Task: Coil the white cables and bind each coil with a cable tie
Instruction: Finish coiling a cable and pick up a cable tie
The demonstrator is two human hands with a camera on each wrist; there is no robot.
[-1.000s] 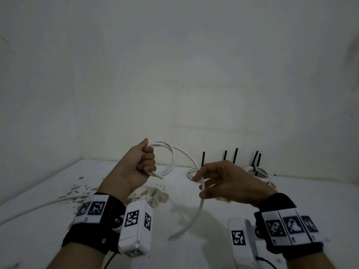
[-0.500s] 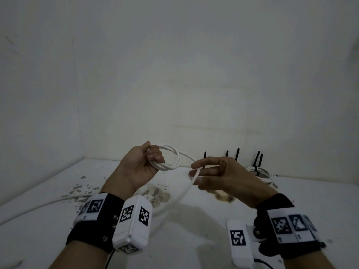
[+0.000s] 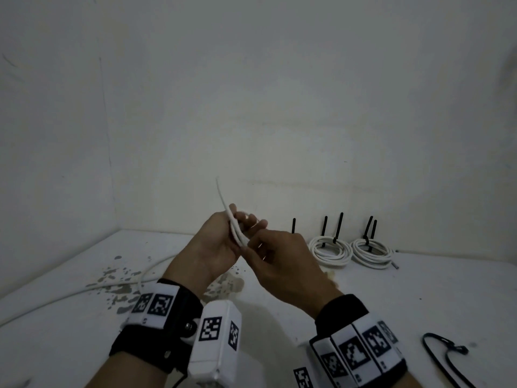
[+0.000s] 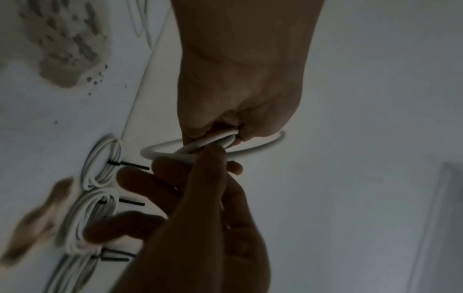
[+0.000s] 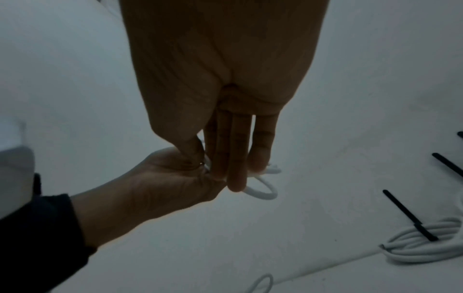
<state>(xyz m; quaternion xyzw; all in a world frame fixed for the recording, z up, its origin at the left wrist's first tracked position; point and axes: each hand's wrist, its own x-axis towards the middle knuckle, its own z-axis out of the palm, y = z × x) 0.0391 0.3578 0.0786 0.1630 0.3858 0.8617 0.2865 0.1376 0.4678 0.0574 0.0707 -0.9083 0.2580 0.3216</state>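
White cable (image 3: 236, 229) coil between my two hands, above the table (image 3: 419, 289).

My left hand (image 3: 212, 245) curls round its loops; my right hand (image 3: 282, 261) pinches them, other fingers straight. One loose end points up and away. Right of it lie two bound coils (image 3: 330, 250), one black tie (image 3: 444, 351) nearer me.

Dim, grainy, softly blurred wrist views

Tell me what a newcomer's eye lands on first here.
First, the two hands meeting mid-air at centre: the left hand grips a small white cable coil, and the right hand pinches it too. Next, the tied coils by the back wall, black tie tails sticking up.
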